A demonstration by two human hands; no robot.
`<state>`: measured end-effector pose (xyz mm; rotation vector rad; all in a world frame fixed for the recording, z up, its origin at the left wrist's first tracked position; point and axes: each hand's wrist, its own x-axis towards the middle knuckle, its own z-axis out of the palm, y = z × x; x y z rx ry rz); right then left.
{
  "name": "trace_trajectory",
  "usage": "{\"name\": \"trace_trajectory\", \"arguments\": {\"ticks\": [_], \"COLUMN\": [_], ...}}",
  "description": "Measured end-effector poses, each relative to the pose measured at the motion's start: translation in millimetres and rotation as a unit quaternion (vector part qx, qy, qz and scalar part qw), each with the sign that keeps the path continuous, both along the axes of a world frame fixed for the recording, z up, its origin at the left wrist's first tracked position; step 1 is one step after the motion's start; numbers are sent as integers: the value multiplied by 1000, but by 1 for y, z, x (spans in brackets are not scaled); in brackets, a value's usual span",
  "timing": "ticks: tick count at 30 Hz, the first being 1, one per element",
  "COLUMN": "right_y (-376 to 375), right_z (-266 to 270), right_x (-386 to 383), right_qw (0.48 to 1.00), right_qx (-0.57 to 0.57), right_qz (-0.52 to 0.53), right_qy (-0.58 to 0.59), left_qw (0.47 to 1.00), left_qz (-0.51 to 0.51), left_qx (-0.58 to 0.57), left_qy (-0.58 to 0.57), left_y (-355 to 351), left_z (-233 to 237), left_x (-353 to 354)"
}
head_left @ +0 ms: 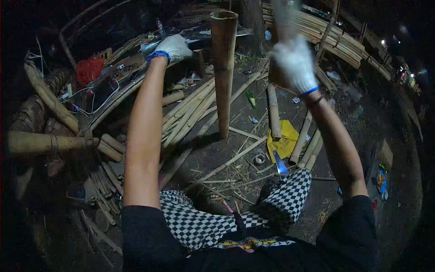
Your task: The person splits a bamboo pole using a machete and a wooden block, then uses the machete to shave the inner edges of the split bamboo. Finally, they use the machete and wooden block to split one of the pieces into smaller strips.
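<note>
My left hand (174, 49), in a white glove, is closed around the grip end of a long knife. Its dark blade (201, 44) runs to the right, level with the upper part of an upright bamboo tube (224, 68). The tube stands in front of me with its hollow end up. To the right of the tube, my gloved right hand (297, 63) is raised and smeared by motion. It is closed on a blurred pale stick (286, 22) pointing up; I cannot tell its exact kind.
Split bamboo strips (192, 109) lie behind the tube. A yellow cloth or bag (284, 138), a saw-like blade (280, 163) and a tape roll (259, 159) lie on the ground. A red bag (89, 71) is at left, and long poles (335, 41) are stacked at back right.
</note>
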<state>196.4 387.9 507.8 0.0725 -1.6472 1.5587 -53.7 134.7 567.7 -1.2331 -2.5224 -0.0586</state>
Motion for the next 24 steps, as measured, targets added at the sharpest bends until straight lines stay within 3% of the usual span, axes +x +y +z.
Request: {"name": "trace_trajectory", "arguments": {"ticks": [1,2,4,5,6,7,8,9,10,12,14,16,18,20,22,23,24], "right_y": [-2,-4,-28,-3,-29,-24,-13,-46,-52,-40,-27,-15,-8,1,-2,-3,-32], "right_z": [-16,-31,12,17,44,55,61,89,116,155,176,187,174,124,32,-27,-44], "right_x": [8,14,47,42,72,81,80,106,127,142,147,143,121,77,26,5,18], "right_qw": [968,876,902,900,917,921,887,943,927,883,829,783,750,701,555,814,930], "right_qx": [184,355,224,267,190,260,406,281,322,395,441,467,478,498,557,493,218], "right_qz": [-45,-84,9,8,24,18,-160,-136,-169,-254,-326,-386,-437,-506,-606,-291,-60], "right_qy": [-163,-316,-368,-345,-351,-290,-147,-113,-97,29,105,139,137,65,-116,-95,-291], "left_qw": [999,997,997,997,997,997,997,992,992,998,998,997,997,999,999,998,997], "left_qz": [25,49,58,63,67,66,31,-4,-3,42,37,65,66,38,39,53,68], "left_qx": [-29,-59,-44,-41,-44,-42,-32,-22,-21,-44,-30,-29,-31,15,27,0,-24], "left_qy": [3,6,-20,-5,6,9,65,121,121,-8,28,-20,-13,0,-2,-13,-23], "left_y": [2,3,-3,-4,-6,-10,-15,-17,-16,-12,-11,-9,-10,-12,-9,-6,-4], "left_z": [6,8,9,7,2,-1,-5,-7,-3,6,1,1,2,3,6,12,16], "left_x": [1,3,13,8,3,1,1,1,0,0,-6,-14,-6,7,16,24,30]}}
